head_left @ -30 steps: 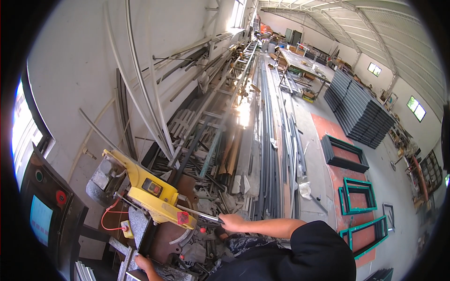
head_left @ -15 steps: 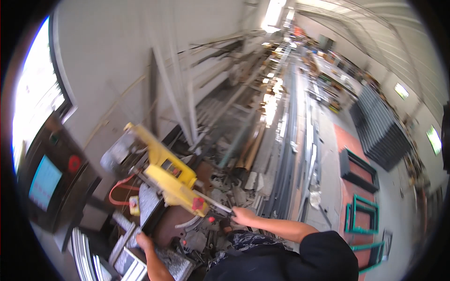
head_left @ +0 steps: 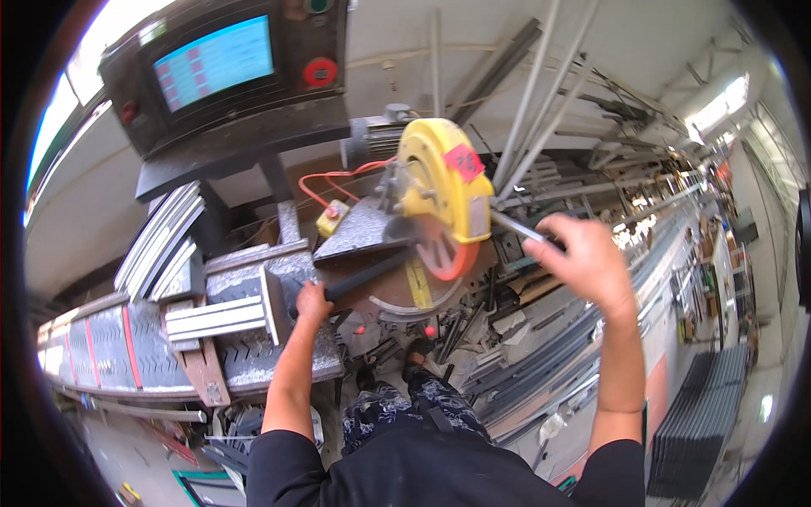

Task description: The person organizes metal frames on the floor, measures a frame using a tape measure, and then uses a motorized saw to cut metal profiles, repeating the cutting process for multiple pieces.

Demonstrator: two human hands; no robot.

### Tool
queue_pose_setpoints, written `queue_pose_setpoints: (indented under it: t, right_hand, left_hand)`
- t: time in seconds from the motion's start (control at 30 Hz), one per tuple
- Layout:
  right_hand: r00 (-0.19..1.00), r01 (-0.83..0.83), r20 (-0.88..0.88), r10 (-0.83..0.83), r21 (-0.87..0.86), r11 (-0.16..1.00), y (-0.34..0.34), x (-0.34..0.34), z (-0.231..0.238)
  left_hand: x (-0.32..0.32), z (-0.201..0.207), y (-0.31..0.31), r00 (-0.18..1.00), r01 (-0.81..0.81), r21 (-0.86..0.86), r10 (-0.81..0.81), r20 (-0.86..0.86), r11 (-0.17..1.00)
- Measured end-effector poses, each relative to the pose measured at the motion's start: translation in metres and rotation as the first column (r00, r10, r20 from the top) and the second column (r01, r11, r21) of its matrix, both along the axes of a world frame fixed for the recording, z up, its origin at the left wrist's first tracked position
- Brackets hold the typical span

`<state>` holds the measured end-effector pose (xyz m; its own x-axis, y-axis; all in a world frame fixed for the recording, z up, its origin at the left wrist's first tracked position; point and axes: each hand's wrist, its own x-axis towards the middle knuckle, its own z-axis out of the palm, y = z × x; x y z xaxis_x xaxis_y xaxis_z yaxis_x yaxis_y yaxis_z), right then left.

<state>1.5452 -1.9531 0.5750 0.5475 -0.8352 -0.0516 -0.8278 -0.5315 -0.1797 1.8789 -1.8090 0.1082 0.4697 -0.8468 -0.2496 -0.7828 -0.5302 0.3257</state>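
Note:
A chop saw with a yellow guard and a red-rimmed disc stands ahead of me. My right hand is closed around the end of its metal lever, to the right of the guard. Left of the saw, my left hand is closed on a dark bar, which reaches across the round saw table toward the disc. Beside that hand is a metal stop plate joined to a pale ribbed profile. Where the bar meets the disc is blurred.
A control panel with a lit screen and red button stands back left. A yellow switch box hangs on an orange cable. Long metal profiles lie at the right; scraps cover the floor below the saw.
My view has swung left toward the saw and panel. My right hand stays on the lever. My left hand now shows closed on the dark bar, which was not visible in it before.

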Motion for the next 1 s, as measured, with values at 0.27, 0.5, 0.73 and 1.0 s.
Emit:
queue_pose_setpoints:
  t: [0.27, 0.5, 0.73, 1.0]
  right_hand:
    - [0.972, -0.129, 0.23, 0.042, 0.377, 0.917, -0.03, 0.027, 0.026]
    - [0.839, -0.427, 0.405, 0.363, 0.077, 0.901, -0.066, 0.004, -0.004]
    - [0.847, -0.491, 0.288, 0.448, 0.097, 0.866, -0.035, 0.01, 0.014]
    - [0.826, -0.422, 0.301, 0.477, -0.232, 0.876, 0.021, 0.011, 0.025]
  left_hand:
    - [-0.133, 0.067, 0.137, 0.949, -0.134, 0.044, 0.141, -0.282, 0.99]
    - [-0.17, 0.095, 0.246, 0.941, -0.208, -0.178, 0.147, -0.306, 0.962]
    - [-0.221, 0.117, 0.281, 0.638, -0.738, -0.464, 0.73, -0.243, 0.49]
    - [-0.314, 0.107, 0.309, -0.111, -0.98, -0.049, 0.74, -0.663, -0.191]
